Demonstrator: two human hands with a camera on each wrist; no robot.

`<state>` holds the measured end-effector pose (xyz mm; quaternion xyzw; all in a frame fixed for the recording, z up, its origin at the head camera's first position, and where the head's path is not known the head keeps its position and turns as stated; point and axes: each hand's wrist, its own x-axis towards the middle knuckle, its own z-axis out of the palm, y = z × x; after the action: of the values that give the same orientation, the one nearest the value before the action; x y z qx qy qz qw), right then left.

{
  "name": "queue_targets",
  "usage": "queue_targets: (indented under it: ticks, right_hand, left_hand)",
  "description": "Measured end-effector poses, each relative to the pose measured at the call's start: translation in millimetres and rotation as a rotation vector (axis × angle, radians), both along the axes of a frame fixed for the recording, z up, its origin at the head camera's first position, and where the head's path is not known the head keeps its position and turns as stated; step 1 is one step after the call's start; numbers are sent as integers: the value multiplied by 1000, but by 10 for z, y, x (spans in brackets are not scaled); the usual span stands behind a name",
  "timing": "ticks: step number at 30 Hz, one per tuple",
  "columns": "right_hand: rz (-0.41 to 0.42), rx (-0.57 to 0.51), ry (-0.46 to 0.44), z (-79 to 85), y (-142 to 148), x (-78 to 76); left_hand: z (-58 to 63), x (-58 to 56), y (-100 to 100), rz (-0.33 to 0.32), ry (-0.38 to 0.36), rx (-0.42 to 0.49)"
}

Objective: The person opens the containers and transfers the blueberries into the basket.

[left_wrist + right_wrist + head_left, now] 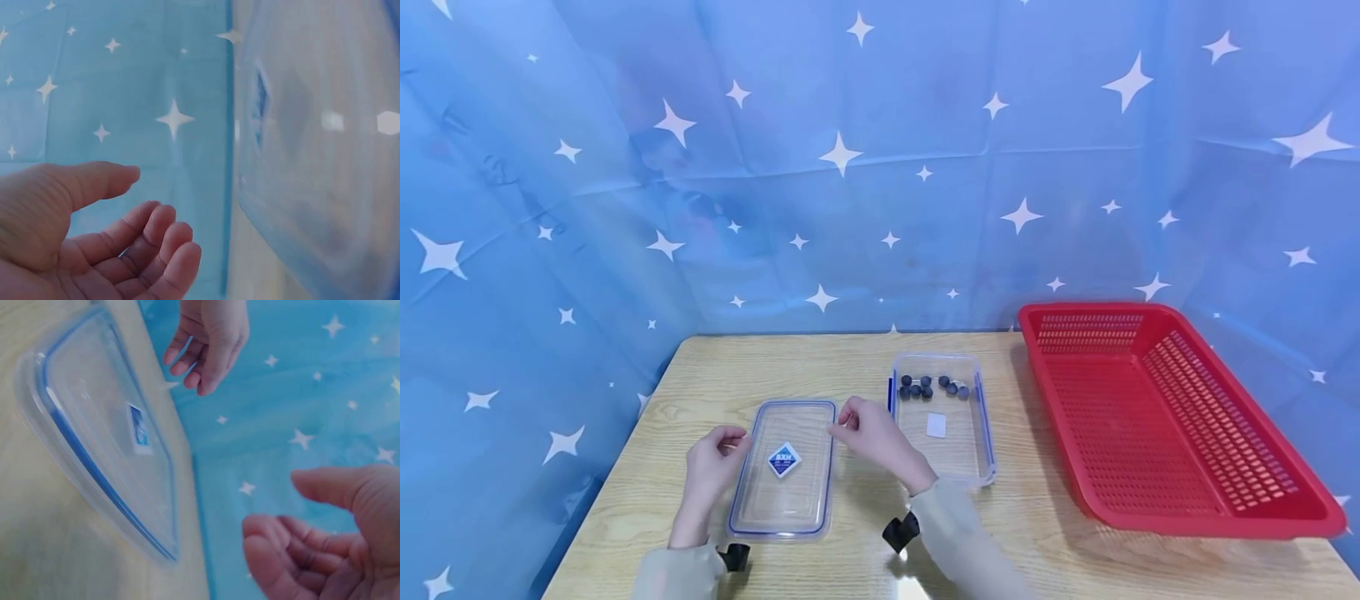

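A clear rectangular container lid [793,500] with a blue seal and a blue-and-white label [784,459] lies on the wooden table. My left hand [711,468] hovers at its left side, fingers loosely bent, with a gap between thumb and fingertips [178,250] and nothing held. On the opposite side, my right hand [874,433] is near the lid's upper right edge, also holding nothing; its thumb [331,485] stands apart from the bent fingers. Just right of that hand is a clear plastic container [962,446] holding several dark blueberry-like balls [927,392] at its far end.
A large red plastic basket [1138,433] takes up the right side of the wooden table [820,362]. Blue cloth [910,200] with white stars hangs behind and along the left. A white square [936,425] shows in the container. Black wrist cameras [901,532] sit under the sleeves.
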<state>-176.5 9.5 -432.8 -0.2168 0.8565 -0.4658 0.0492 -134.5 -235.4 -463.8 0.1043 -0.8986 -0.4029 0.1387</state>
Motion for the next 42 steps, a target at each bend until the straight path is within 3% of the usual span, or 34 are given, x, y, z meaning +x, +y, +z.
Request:
queue_targets:
  ticks: [6,14,21,27,34,38,42]
  right_hand:
    - [-5,-118,57,76,200,-135]
    - [-144,-181,81,98,438,-309]
    - [-301,-225,-32,38,595,-477]
    - [-377,-227,-123,-49,714,-592]
    - [-470,-226,-161,-111,827,-674]
    - [-521,-211,-247,-141,852,-755]
    - [-522,-204,-294,-162,870,-825]
  left_hand:
    - [70,-109,200,-75,80,58]
    - [135,-253,465,-167,124,126]
    - [154,-377,717,-252,136,195]
    - [125,-444,969,-327,98,264]
    - [107,-472,1298,-421,4,325]
    - [79,-484,1488,-445,-86,389]
    - [43,-479,1628,-459,-122,411]
